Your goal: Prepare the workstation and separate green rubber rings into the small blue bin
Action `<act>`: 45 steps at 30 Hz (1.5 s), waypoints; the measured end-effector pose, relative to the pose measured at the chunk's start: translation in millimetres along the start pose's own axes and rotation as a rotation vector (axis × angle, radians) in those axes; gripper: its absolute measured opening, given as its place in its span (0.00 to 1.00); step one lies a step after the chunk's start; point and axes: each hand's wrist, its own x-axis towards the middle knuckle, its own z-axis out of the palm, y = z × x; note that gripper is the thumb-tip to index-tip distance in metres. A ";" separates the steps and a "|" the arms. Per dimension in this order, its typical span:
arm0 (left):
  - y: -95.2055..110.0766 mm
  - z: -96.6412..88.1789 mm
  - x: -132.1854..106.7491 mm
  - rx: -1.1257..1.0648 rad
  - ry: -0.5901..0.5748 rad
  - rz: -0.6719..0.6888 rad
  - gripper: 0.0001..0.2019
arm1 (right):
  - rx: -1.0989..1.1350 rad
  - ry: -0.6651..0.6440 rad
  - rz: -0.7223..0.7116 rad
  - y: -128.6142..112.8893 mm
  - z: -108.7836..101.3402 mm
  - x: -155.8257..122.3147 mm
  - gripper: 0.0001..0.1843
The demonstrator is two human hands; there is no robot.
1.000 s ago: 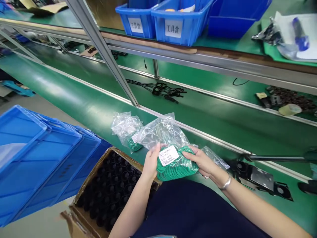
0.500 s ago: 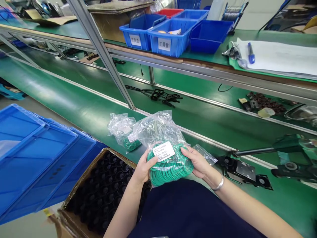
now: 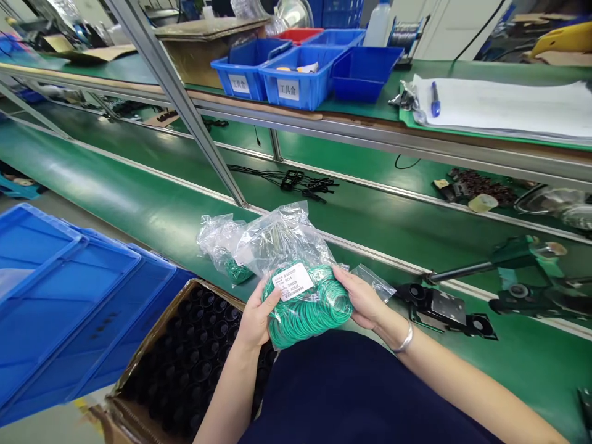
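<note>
Between my two hands is a clear plastic bag of green rings point(image 3: 309, 314), thin and packed side by side, with a white printed label point(image 3: 292, 280) on its upper left. My left hand point(image 3: 256, 314) grips the bag's left side, thumb beside the label. Around the right edge, my right hand point(image 3: 363, 299) is closed with the thumb on top. The loose, crumpled top of the bag points away from me. Just behind it to the left, a second clear bag with green contents point(image 3: 235, 268) lies on the green bench.
At lower left, a cardboard box point(image 3: 124, 376) holds many black round parts, beside stacked blue crates point(image 3: 92, 308). A black metal fixture point(image 3: 444, 311) lies right, near a flat clear bag point(image 3: 374, 280). Blue bins point(image 3: 296, 80) and papers point(image 3: 499, 108) sit on the shelf above; black cables point(image 3: 296, 182) lie below.
The view has shifted slightly, so most things appear a little further left. Both hands keep their hold on the bag of green rings, which stays in much the same position.
</note>
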 end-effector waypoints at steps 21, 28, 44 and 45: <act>-1.4 7.7 -11.7 0.075 0.001 0.044 0.23 | -0.012 0.082 0.013 0.8 -6.0 -3.8 0.17; -0.7 8.4 -10.6 0.132 0.034 0.038 0.25 | -0.032 0.082 0.000 3.0 -8.3 -0.3 0.19; -0.3 12.2 -0.7 0.022 -0.008 0.017 0.24 | 0.014 0.096 -0.030 4.0 -12.7 7.2 0.18; 0.2 12.6 -0.3 0.023 -0.009 0.018 0.24 | 0.011 0.092 -0.034 4.5 -13.4 8.0 0.18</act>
